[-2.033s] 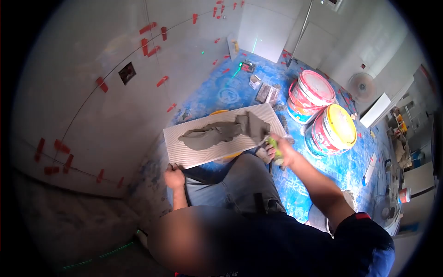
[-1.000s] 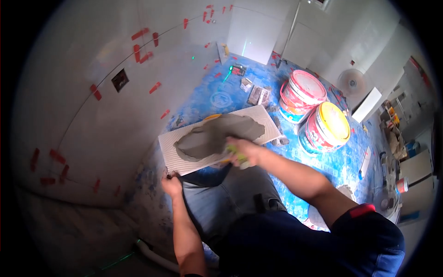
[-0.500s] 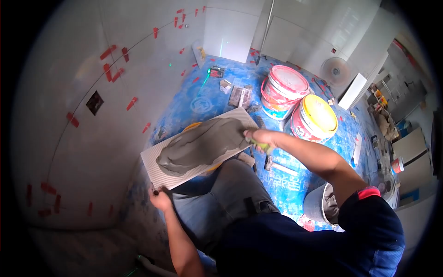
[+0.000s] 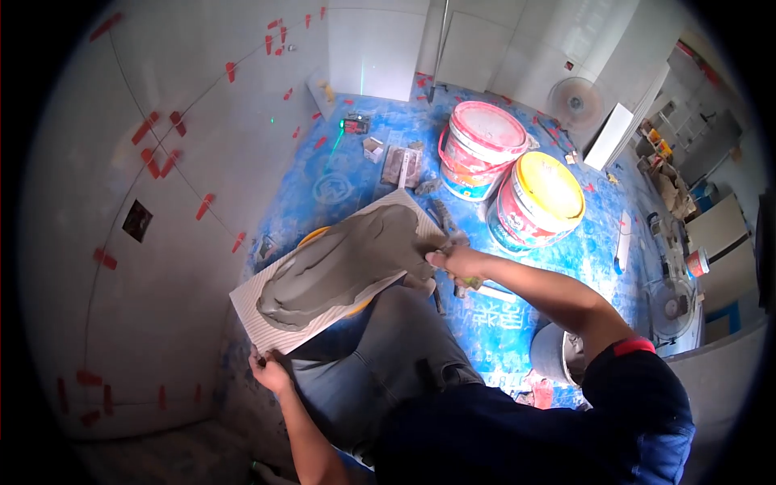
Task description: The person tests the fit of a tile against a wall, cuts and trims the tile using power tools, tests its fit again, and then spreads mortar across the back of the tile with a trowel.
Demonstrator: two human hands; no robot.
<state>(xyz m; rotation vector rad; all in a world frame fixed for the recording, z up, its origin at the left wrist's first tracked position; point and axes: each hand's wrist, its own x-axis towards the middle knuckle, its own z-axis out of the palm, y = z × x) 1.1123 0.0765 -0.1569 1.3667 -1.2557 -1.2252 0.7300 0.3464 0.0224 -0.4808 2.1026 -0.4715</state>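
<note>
A ribbed-back tile (image 4: 249,311) lies tilted across the view, its upper side largely covered with wet grey mortar (image 4: 339,263). My left hand (image 4: 269,373) is closed on the tile's near left corner. My right hand (image 4: 457,265) grips a trowel by its yellow-green handle (image 4: 469,283), at the tile's right end where the mortar reaches the edge. Most of the trowel's blade is hidden by the hand and mortar. Part of a round yellow thing (image 4: 314,234) shows beneath the tile.
Beyond the tile stand a pink-lidded bucket (image 4: 482,153) and a yellow-lidded bucket (image 4: 537,202). A notched trowel (image 4: 402,166) and a green laser level (image 4: 356,123) rest on the blue floor covering (image 4: 311,162). A grey bucket (image 4: 554,352) is beside my right side; the tiled wall (image 4: 162,267) rises at left.
My right hand and trowel have moved right and down relative to the tile, and mortar now extends to the tile's right end. My left hand keeps its hold. The whole view has shifted slightly.
</note>
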